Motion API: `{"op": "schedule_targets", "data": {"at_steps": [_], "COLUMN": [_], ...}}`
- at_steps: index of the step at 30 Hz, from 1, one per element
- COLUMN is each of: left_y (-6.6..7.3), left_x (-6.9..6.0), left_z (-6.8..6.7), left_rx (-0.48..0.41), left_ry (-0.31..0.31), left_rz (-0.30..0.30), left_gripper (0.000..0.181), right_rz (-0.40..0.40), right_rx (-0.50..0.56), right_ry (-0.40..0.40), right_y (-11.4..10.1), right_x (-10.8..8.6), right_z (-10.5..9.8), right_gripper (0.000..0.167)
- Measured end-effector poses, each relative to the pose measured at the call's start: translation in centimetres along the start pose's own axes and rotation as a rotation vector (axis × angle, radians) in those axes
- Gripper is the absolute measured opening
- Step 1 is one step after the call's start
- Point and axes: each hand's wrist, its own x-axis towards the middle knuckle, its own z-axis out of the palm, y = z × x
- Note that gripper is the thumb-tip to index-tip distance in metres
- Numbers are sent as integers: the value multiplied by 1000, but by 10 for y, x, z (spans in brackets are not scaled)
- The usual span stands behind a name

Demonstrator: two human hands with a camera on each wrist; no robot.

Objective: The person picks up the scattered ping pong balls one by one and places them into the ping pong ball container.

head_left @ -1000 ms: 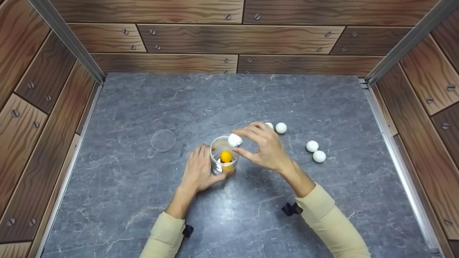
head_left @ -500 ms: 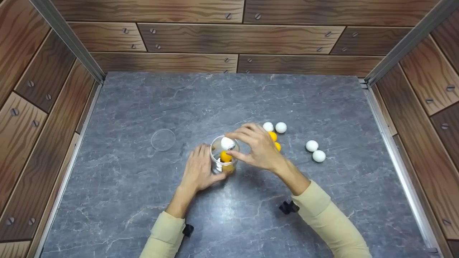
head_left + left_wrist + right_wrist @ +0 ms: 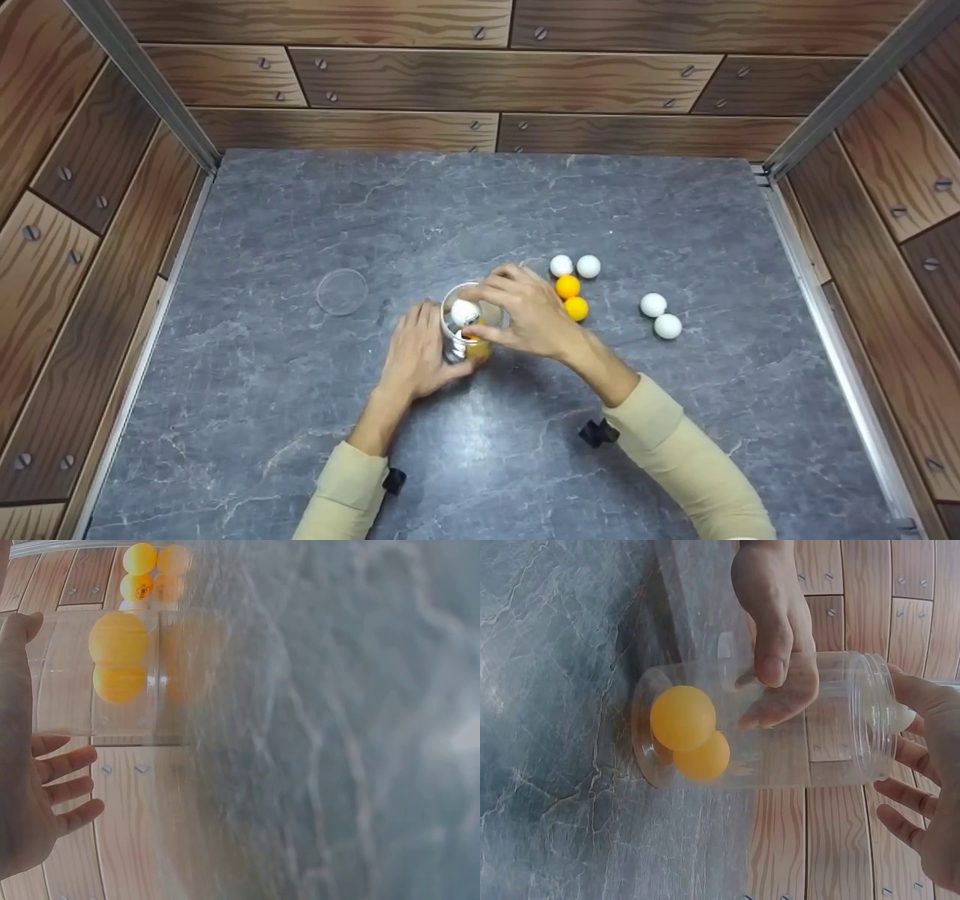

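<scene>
A clear plastic jar (image 3: 780, 765) stands upright on the table, with two orange table tennis balls (image 3: 682, 718) at its bottom. My left hand (image 3: 416, 352) holds the jar's near left side, thumb in front and fingers along the side. Over the jar's mouth is my right hand (image 3: 525, 311), its thumb and fingers pinching a white table tennis ball (image 3: 465, 312) just inside the rim. In the right wrist view that white ball (image 3: 900, 718) shows partly behind the jar's threaded rim. The right hand's fingers (image 3: 75, 791) appear in the left wrist view beside the jar.
Right of the jar, two loose orange balls (image 3: 568, 286) touch near two white balls (image 3: 588, 266). Farther right lies another pair of white balls (image 3: 667, 326). A clear round lid (image 3: 342, 292) lies flat to the left. Wood-patterned walls (image 3: 390, 79) enclose the grey table (image 3: 300, 210).
My right hand has moved left and down with the white ball, from above the jar's right rim into its mouth. The loose orange balls have come into view. The left hand stays put.
</scene>
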Motion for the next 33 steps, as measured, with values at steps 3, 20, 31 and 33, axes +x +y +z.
{"op": "schedule_targets", "data": {"at_steps": [3, 20, 31, 33], "left_y": [-1, -1, 0, 0], "left_x": [0, 0, 0, 0], "left_z": [0, 0, -2, -1], "left_rx": [4, -33, -19, -14], "left_ry": [8, -8, -21, -16], "left_rz": [5, -11, -11, -11], "left_gripper": [96, 94, 98, 97], "right_rz": [11, 35, 16, 3], "right_rx": [-7, 0, -11, -13], "right_ry": [-27, -76, -57, -43], "right_y": [-1, -2, -2, -2], "right_x": [1, 4, 4, 3], "right_z": [1, 4, 4, 4], "right_gripper": [47, 48, 47, 47]}}
